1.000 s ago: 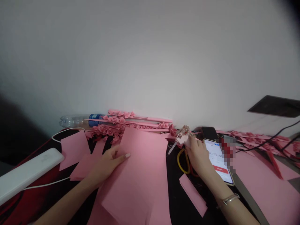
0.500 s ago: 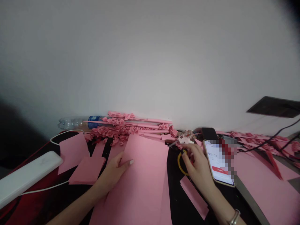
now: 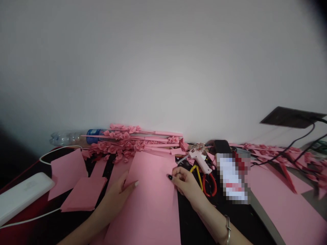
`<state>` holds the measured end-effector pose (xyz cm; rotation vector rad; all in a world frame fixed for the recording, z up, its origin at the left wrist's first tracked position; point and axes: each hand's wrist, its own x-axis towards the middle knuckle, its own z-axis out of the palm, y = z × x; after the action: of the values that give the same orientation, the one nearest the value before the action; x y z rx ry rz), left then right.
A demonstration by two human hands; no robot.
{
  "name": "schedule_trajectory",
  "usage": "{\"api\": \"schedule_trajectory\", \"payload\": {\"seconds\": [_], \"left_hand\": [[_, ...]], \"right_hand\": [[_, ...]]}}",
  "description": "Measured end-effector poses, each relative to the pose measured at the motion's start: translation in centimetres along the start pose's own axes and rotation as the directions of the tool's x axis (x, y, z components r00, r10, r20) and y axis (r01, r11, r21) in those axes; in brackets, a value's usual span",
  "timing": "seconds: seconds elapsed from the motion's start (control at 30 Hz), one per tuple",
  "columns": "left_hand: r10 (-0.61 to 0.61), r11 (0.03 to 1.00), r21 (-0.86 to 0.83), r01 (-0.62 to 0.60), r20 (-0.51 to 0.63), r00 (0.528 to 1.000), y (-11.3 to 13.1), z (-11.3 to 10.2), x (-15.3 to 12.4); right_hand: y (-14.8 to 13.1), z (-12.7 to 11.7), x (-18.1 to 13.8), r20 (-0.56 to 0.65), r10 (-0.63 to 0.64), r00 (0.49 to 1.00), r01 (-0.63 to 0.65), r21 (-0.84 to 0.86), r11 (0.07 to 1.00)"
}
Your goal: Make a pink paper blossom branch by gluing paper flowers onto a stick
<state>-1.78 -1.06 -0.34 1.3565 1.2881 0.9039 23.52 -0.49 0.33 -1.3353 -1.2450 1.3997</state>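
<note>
A large pink paper sheet [image 3: 150, 204] lies in front of me on the dark table [image 3: 194, 228]. My left hand [image 3: 120, 192] rests flat on the sheet's left edge, fingers stretched out. My right hand [image 3: 185, 182] has its fingers curled at the sheet's right edge, a dark-nailed fingertip touching the paper. Just right of that hand lie a white glue gun [image 3: 200, 160] and scissors [image 3: 208, 182] with yellow and red handles. A phone [image 3: 231, 177] lies beyond them.
Folded pink paper flowers and rolled stems [image 3: 133, 141] pile against the wall beside a plastic bottle [image 3: 73, 136]. Smaller pink sheets [image 3: 67, 170] and a stack [image 3: 83, 197] lie left. A white device [image 3: 21, 194] with cable sits far left. More pink paper [image 3: 283, 204] and black cables [image 3: 293, 143] are at right.
My right hand let the glue gun down by the phone and came left to the big sheet's right edge. The left hand stayed on the sheet.
</note>
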Motion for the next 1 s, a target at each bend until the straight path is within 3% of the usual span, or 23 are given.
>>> {"api": "schedule_trajectory", "payload": {"seconds": [0.27,0.57,0.67,0.8,0.9,1.0], "left_hand": [[0.008,0.999,-0.049,-0.006,0.046,0.999,0.2,0.1,-0.1],[0.029,0.999,0.046,-0.023,-0.131,0.991,0.9,-1.4,0.5],[-0.047,0.998,-0.059,0.038,-0.158,0.986,1.4,-1.4,0.5],[-0.179,0.929,-0.341,0.146,-0.067,0.982,3.0,-0.7,0.0],[-0.147,0.873,-0.456,0.174,0.093,0.985,3.9,-0.3,-0.1],[-0.135,0.84,-0.502,0.205,0.172,0.976,4.2,-0.3,0.1]], "right_hand": [[0.2,-0.2,0.4,-0.058,-0.143,0.988,0.139,-0.073,0.988],[-0.9,-1.1,-2.7,-0.08,0.102,0.992,-0.077,0.267,0.961],[-0.9,-1.1,-3.8,-0.041,0.163,0.986,-0.144,0.285,0.947],[-0.3,-1.2,-4.0,-0.067,0.06,0.996,-0.051,0.131,0.99],[-0.2,-1.5,-3.5,-0.097,-0.047,0.994,0.049,0.015,0.999],[-0.7,-1.9,-2.8,-0.108,-0.036,0.994,0.035,-0.013,0.999]]}}
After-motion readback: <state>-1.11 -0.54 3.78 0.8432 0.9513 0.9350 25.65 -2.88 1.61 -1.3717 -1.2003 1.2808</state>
